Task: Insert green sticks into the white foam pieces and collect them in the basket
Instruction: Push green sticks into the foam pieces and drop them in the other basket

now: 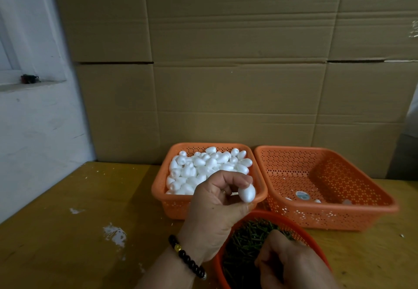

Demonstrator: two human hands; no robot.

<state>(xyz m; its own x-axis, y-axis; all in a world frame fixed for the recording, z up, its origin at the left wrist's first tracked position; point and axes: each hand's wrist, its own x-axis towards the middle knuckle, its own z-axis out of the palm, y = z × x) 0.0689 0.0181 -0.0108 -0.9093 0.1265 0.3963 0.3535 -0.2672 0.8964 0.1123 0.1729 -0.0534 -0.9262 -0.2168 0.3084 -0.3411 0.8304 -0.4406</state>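
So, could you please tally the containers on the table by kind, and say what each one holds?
Rectangular orange baskets: 2. One is full of white foam pieces; the other is nearly empty.
Round orange baskets: 1, holding green sticks.
Total: 3 containers.
The left hand pinches one foam piece; the right hand reaches into the sticks.

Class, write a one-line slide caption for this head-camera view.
Left hand holds a foam egg while the right hand reaches into the bowl of green sticks.
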